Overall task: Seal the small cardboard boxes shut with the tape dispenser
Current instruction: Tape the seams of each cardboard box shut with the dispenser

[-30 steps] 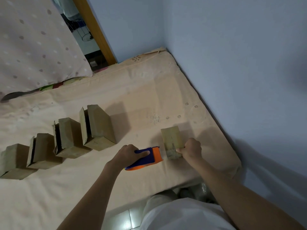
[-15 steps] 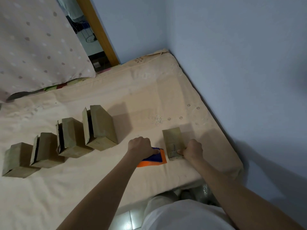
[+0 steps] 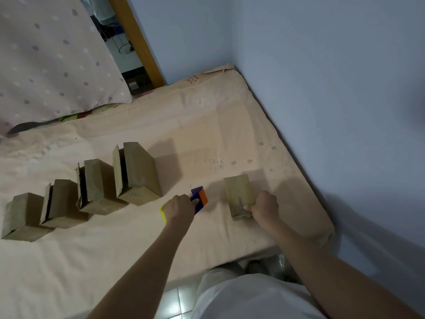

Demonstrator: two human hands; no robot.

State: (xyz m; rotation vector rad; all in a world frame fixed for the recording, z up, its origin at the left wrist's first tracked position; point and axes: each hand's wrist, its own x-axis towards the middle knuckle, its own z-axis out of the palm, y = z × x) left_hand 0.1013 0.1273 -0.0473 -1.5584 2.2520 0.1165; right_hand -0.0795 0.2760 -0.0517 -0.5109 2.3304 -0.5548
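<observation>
Our left hand (image 3: 179, 209) grips the tape dispenser (image 3: 199, 199) on the bed (image 3: 207, 125), just left of the small box (image 3: 239, 196). Our right hand (image 3: 264, 206) pinches that box's near end. Four more boxes (image 3: 135, 172) stand in a row at left.

Both bare forearms reach forward and away from the body, entering from the lower edge and converging slightly toward the middle. The left hand (image 3: 180, 209) is seen from the back, knuckles up, fingers curled in a fist-like grip around the tape dispenser (image 3: 199, 199), with one fingertip showing over its blue side. The left wrist is straight, in line with the forearm. The right hand (image 3: 264, 204) lies a little farther right, well apart from the left, also knuckles up, its fingers curled and pinching the near end of the small cardboard box (image 3: 239, 196). The right forearm runs diagonally from the lower right corner.
</observation>
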